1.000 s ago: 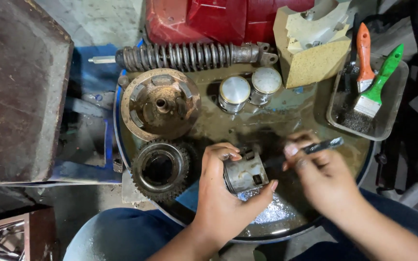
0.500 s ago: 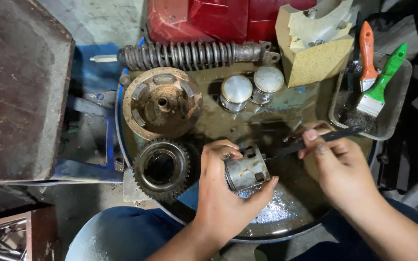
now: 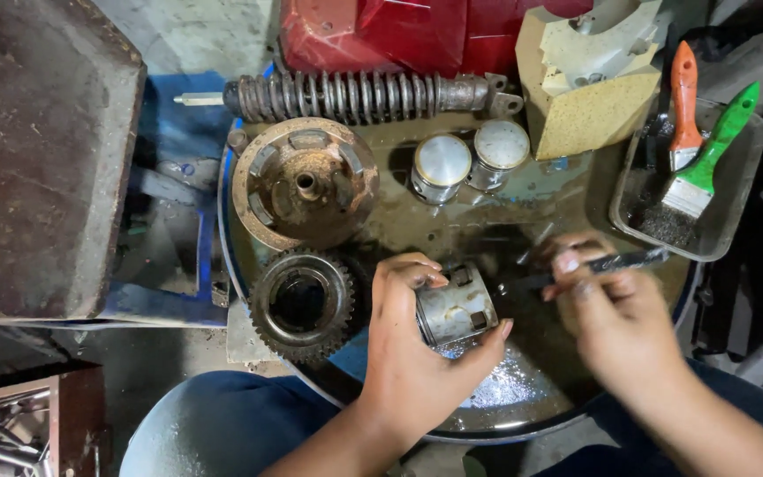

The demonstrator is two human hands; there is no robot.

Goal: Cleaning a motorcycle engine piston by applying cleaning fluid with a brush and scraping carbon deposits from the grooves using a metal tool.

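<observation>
My left hand grips a grey metal piston, holding it on its side above a round oily basin. My right hand pinches a thin dark brush or tool by its handle, its tip pointing left at the piston, just beside it. Both hands hover over the basin's front half.
In the basin lie a rusty round clutch hub, a toothed gear and two more pistons. A coil spring shock absorber lies across its back rim. At right, a tray holds an orange-handled brush and a green-handled brush.
My right hand has dropped and swung the thin tool's tip left, closer to the piston. My left hand has turned the piston slightly.
</observation>
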